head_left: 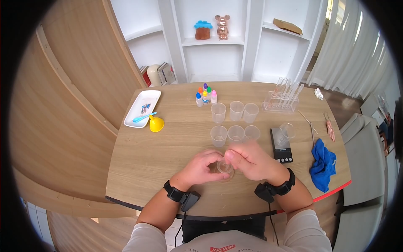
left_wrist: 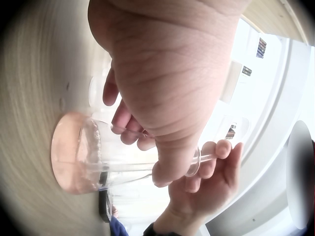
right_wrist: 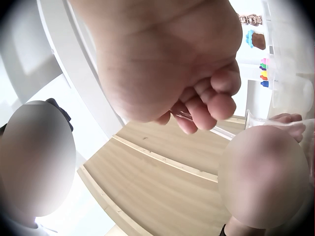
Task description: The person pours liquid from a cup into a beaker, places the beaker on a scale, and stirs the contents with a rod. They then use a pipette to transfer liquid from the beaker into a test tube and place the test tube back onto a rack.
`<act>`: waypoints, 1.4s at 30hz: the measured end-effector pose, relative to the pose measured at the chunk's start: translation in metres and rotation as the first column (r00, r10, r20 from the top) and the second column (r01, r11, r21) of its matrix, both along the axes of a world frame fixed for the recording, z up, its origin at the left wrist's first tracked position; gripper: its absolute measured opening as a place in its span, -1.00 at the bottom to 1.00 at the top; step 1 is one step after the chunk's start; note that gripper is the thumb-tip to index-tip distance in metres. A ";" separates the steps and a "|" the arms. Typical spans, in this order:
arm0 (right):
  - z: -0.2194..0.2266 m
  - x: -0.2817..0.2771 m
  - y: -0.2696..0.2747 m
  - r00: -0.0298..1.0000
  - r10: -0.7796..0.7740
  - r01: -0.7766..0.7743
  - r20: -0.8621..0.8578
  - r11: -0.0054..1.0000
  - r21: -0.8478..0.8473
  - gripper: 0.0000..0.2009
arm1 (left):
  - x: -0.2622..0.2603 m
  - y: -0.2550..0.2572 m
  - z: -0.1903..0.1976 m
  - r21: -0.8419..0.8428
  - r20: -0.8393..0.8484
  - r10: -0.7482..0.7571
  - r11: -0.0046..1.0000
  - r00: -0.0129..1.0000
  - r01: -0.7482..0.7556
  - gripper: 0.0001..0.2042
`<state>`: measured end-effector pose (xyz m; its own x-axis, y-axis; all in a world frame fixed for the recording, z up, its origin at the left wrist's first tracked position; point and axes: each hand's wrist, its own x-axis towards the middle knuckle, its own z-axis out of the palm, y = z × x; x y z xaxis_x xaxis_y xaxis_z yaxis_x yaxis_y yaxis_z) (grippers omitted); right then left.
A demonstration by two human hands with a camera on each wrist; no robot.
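- Head view: the left hand (head_left: 202, 167) has its fingers bent round a clear glass flask (head_left: 226, 168) near the front of the light brown wood-grain table (head_left: 176, 145).
- Head view: the right hand (head_left: 254, 160) is closed up just above the flask's mouth.
- Head view: behind the hands are six see-through cups (head_left: 236, 132), round and smooth, in two rows. A flat black scale (head_left: 282, 146) and a crumpled blue cloth (head_left: 322, 166) lie on the right.
- Left wrist view: the flask is wide and round at the bottom, thin at the neck, and shiny. Pale pink-orange liquid (left_wrist: 71, 142) is in it. The left thumb is on the neck.
- Left wrist view: a thin, straight clear rod (left_wrist: 130, 167) goes down inside, and the right hand pinches its top.
- Right wrist view: the right fingers curl in round the smooth rod.
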<state>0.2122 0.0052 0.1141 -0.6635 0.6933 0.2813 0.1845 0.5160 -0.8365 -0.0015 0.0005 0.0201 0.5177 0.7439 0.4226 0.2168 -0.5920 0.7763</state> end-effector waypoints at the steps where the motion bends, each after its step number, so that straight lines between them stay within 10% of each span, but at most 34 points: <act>1: -0.002 0.001 0.001 1.000 0.001 -0.001 0.001 1.000 0.000 -0.69 | 0.000 0.000 0.000 0.004 0.007 0.004 1.000 1.000 -0.004 -0.63; 42: -0.004 -0.002 0.000 0.999 -0.047 0.047 -0.003 0.999 -0.009 -0.64 | 0.000 -0.002 0.004 0.003 -0.016 0.019 1.000 1.000 -0.019 -0.64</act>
